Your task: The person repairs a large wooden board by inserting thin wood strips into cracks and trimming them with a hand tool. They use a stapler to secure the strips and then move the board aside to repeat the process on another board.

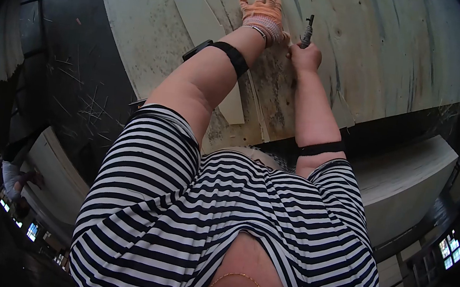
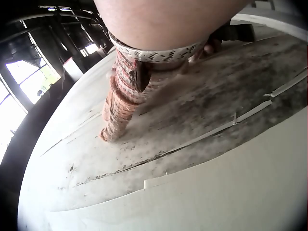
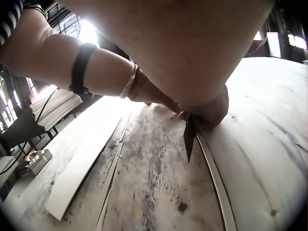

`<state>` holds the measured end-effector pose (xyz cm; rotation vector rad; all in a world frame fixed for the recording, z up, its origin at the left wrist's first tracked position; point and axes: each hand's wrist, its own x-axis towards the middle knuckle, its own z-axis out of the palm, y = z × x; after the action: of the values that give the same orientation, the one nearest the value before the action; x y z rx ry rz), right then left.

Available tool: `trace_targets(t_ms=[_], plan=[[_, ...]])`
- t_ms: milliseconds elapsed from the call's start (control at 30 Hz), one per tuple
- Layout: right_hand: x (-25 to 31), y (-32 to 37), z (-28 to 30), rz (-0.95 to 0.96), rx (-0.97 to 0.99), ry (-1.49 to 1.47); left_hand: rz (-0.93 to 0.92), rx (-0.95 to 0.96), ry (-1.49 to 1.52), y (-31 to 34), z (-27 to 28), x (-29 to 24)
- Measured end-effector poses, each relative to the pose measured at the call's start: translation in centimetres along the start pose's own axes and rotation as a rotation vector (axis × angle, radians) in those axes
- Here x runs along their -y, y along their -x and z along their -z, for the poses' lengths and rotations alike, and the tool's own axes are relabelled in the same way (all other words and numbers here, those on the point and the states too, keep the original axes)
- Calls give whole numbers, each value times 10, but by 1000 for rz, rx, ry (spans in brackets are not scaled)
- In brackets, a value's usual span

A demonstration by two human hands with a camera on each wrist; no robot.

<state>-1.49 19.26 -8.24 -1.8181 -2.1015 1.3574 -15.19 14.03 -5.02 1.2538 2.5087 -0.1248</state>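
My left hand (image 1: 261, 16) wears an orange-pink knitted glove and rests on a wood veneer sheet (image 1: 368, 46), fingers spread and pointing away from me. In the left wrist view the gloved fingers (image 2: 118, 115) meet the sheet's surface. Close beside it, my bare right hand (image 1: 308, 56) grips a knife. The knife's grey wrapped handle (image 1: 306, 36) sticks out beyond the fist. A dark pointed blade (image 3: 189, 142) shows below that hand in the right wrist view, over a long split edge (image 3: 214, 178) in the veneer.
A pale loose strip of veneer (image 1: 198, 5) lies left of my left arm, next to a stained, cracked area (image 1: 273, 91). Veneer stacks (image 1: 409, 177) stand at the right. Splinters (image 1: 94, 107) litter the dark floor; another person (image 1: 16, 180) is at far left.
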Motion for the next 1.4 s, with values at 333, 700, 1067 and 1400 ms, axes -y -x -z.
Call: trace_targets(t_ms=[333, 700, 1067, 1400], plan=[[1, -3, -1, -72, 11, 39, -3, 48, -13, 3, 6, 0], [39, -38, 3, 153, 158, 655, 22, 51, -58, 0, 0, -3], [-54, 51, 70, 172, 134, 42, -27, -44, 38, 3, -9, 5], [-28, 34, 28, 260, -142, 70, -50, -143, 38, 3, -14, 9]])
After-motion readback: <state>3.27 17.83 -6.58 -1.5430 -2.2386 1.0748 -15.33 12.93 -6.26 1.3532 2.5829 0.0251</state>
